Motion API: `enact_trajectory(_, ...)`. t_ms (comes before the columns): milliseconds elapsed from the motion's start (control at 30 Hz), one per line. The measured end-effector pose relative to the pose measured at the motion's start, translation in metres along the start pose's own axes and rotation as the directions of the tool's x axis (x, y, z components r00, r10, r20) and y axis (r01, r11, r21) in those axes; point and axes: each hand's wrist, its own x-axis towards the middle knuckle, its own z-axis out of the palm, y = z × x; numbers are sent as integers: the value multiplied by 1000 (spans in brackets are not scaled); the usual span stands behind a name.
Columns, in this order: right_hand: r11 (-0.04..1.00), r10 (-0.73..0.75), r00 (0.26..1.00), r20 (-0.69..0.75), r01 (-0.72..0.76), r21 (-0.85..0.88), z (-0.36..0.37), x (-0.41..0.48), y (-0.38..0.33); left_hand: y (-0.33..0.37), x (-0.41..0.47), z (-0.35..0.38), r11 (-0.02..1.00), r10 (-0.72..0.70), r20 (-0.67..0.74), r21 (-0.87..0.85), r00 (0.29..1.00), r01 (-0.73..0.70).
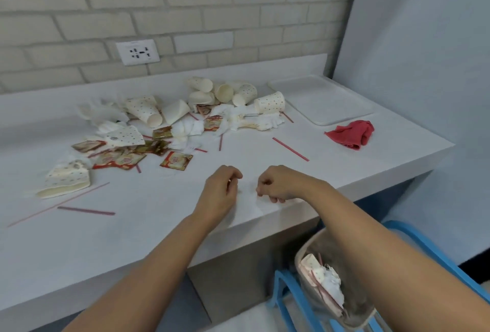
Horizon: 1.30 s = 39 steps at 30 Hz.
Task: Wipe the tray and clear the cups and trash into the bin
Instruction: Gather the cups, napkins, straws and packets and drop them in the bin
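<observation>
A white tray lies bare at the back right of the counter, with a crumpled red cloth just in front of it. Several dotted paper cups lie tipped over among crumpled napkins and red sachets across the middle and left. Red straws are scattered about. My left hand and my right hand hover close together near the front edge, fingers curled; a thin white sheet lies under them, and whether they pinch it I cannot tell. The bin sits below at the right, holding trash.
A grey brick wall with a socket backs the white counter. A pale blue wall closes the right side. A blue chair frame stands around the bin beneath the counter's edge.
</observation>
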Motion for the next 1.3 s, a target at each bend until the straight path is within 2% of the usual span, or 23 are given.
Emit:
enact_trajectory(267,981,-190,982,-4,190,-22,25,60,-77,-95,-18,-116,935,-274,17,239,962,262)
enact_trajectory(467,953,-285,958,21,286,-95,46,103,-127,-153,-28,-172,793,-500,118,460,858,399)
enact_trajectory(600,935,-333,942,27,334,-117,59,126,-161,-182,-38,-197,667,-622,93,582,777,465)
enact_trajectory(833,911,-393,918,-53,381,-156,93,165,-219,-196,-44,-209,686,-608,219,629,763,367)
enact_trajectory(1000,888,-436,896,-88,411,-208,119,187,-245,-199,-47,-205,703,-515,236,667,824,248)
enact_trajectory(1133,883,-437,893,-105,404,-240,128,203,-253,-205,-53,-201,635,-417,160,756,895,161)
enact_trajectory(1233,888,-443,893,-80,425,-176,127,209,-255,-218,-59,-199,665,-354,39,713,934,223)
enact_trajectory(1300,876,-460,888,-20,449,-176,123,211,-256,-222,-58,-202,686,-365,-24,669,931,286)
